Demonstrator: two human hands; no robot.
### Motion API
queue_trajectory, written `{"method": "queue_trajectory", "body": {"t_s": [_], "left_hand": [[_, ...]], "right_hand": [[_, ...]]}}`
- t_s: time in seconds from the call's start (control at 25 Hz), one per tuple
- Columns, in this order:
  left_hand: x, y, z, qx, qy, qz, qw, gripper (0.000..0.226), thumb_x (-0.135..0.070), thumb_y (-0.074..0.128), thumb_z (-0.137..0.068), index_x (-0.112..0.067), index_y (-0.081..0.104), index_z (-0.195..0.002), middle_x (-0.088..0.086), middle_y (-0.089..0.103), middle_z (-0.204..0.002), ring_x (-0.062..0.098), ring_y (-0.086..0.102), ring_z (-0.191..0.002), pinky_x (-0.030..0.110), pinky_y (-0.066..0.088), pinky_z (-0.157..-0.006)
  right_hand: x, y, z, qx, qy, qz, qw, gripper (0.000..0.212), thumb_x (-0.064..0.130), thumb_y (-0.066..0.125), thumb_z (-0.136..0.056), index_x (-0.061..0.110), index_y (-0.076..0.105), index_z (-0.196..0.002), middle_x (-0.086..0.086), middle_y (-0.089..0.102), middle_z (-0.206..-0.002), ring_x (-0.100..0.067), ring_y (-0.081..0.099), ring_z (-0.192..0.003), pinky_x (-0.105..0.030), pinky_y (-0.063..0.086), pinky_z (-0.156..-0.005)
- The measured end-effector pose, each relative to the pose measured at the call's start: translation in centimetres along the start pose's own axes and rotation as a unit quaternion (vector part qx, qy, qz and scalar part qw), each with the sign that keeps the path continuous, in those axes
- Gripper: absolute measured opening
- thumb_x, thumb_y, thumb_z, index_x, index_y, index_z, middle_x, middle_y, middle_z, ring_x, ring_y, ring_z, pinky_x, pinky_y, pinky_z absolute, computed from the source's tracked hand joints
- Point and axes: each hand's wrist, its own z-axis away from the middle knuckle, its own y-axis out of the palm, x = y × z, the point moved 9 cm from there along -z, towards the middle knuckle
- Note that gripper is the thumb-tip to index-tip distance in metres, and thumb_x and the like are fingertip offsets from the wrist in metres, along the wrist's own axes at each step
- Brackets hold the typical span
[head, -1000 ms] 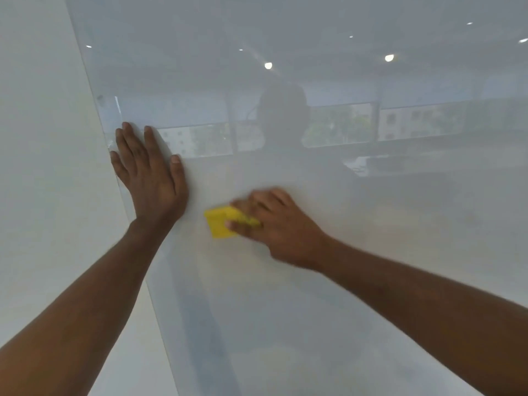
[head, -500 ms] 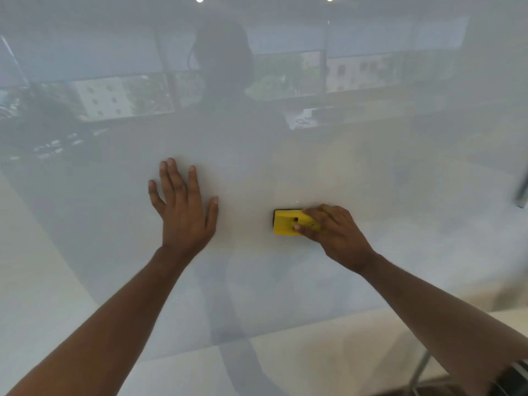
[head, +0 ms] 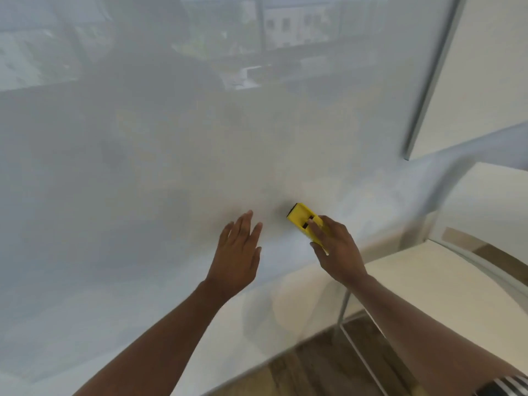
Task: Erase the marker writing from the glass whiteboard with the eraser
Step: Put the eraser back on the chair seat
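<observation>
The right hand (head: 335, 250) holds the yellow eraser (head: 306, 221) with its fingers wrapped over it, pressing it on the glass board (head: 171, 167) low down and tilted. The left hand (head: 237, 252) is open and flat, fingers spread, just beside the eraser. I cannot tell if it touches the glass.

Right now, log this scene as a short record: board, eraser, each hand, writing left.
board: glass whiteboard, reflective, fills most of the view
eraser: yellow eraser, tilted, pressed on the board near its lower right
right hand: grips the eraser
left hand: open, fingers spread, at the board beside the eraser
writing: no marker strokes visible; the frame is blurred
</observation>
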Motion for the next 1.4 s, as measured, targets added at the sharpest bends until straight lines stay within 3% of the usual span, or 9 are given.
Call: {"method": "queue_trajectory", "body": {"t_s": [0.08, 0.2, 0.36, 0.44, 0.72, 1.04, 1.24, 1.4], "left_hand": [[-3.5, 4.0, -1.2, 0.065, 0.01, 0.025, 0.998, 0.048, -0.024, 0.052, -0.099, -0.001, 0.059, -0.141, 0.027, 0.048, -0.154, 0.04, 0.059, -0.134, 0.053, 0.051, -0.107], [-8.7, 10.0, -2.8, 0.144, 0.023, 0.063, 0.987, 0.048, -0.026, 0.063, -0.099, -0.002, 0.06, -0.14, 0.025, 0.052, -0.152, 0.04, 0.06, -0.133, 0.051, 0.053, -0.106], [-14.4, 17.7, -3.6, 0.268, 0.022, 0.072, 0.961, 0.064, -0.043, 0.044, -0.107, -0.01, 0.032, -0.161, 0.021, 0.016, -0.171, 0.039, 0.022, -0.158, 0.049, 0.029, -0.125], [-17.2, 21.3, -4.1, 0.311, 0.038, 0.068, 0.947, 0.067, -0.048, 0.034, -0.109, -0.013, 0.02, -0.164, 0.017, 0.004, -0.174, 0.035, 0.009, -0.161, 0.048, 0.019, -0.129], [-26.5, 29.7, -5.7, 0.405, 0.099, 0.102, 0.903, 0.07, -0.051, 0.034, -0.108, -0.012, 0.015, -0.164, 0.017, 0.005, -0.174, 0.036, 0.009, -0.16, 0.054, 0.021, -0.128], [-29.4, 35.4, -4.7, 0.459, 0.146, 0.107, 0.87, 0.069, -0.048, 0.032, -0.109, -0.009, 0.015, -0.164, 0.02, 0.008, -0.173, 0.036, 0.012, -0.159, 0.053, 0.023, -0.126], [-28.2, 36.0, -4.0, 0.47, 0.127, 0.118, 0.866, 0.069, -0.049, 0.031, -0.109, -0.01, 0.015, -0.164, 0.019, 0.007, -0.173, 0.037, 0.011, -0.16, 0.052, 0.021, -0.127], [-26.9, 35.2, -4.0, 0.461, 0.111, 0.125, 0.871, 0.069, -0.049, 0.029, -0.11, -0.01, 0.014, -0.164, 0.019, 0.006, -0.173, 0.036, 0.009, -0.16, 0.051, 0.018, -0.128]], "right_hand": [[-3.5, -0.2, 2.3, 0.019, 0.036, 0.0, 0.999, 0.067, 0.013, 0.076, -0.084, 0.028, 0.047, -0.142, -0.016, 0.054, -0.142, -0.043, 0.058, -0.111, -0.048, 0.057, -0.087], [-9.2, -0.3, 5.8, 0.048, 0.09, 0.006, 0.995, 0.066, 0.012, 0.077, -0.083, 0.025, 0.05, -0.143, -0.019, 0.056, -0.139, -0.046, 0.059, -0.107, -0.049, 0.058, -0.084], [-16.4, -0.2, 10.5, 0.106, 0.161, 0.039, 0.98, 0.061, 0.016, 0.074, -0.086, 0.022, 0.053, -0.144, -0.02, 0.055, -0.14, -0.048, 0.058, -0.109, -0.051, 0.057, -0.087], [-20.0, -0.2, 12.8, 0.139, 0.209, 0.056, 0.966, 0.062, 0.02, 0.072, -0.089, 0.024, 0.049, -0.146, -0.018, 0.052, -0.144, -0.046, 0.055, -0.115, -0.05, 0.056, -0.091], [-29.5, 1.7, 19.6, 0.254, 0.344, 0.097, 0.898, 0.063, 0.036, 0.058, -0.099, 0.033, 0.03, -0.155, -0.011, 0.034, -0.159, -0.038, 0.041, -0.137, -0.048, 0.049, -0.106], [-32.7, 5.6, 22.8, 0.32, 0.393, 0.072, 0.859, 0.063, 0.029, 0.051, -0.1, 0.035, 0.026, -0.157, -0.011, 0.028, -0.161, -0.039, 0.035, -0.14, -0.048, 0.045, -0.108], [-33.5, 6.4, 23.4, 0.351, 0.398, 0.08, 0.843, 0.063, 0.028, 0.048, -0.102, 0.035, 0.022, -0.158, -0.01, 0.023, -0.162, -0.038, 0.033, -0.141, -0.046, 0.044, -0.108], [-33.2, 6.6, 23.5, 0.369, 0.392, 0.073, 0.84, 0.062, 0.03, 0.045, -0.104, 0.034, 0.017, -0.16, -0.011, 0.016, -0.166, -0.037, 0.028, -0.147, -0.044, 0.037, -0.117]]}}
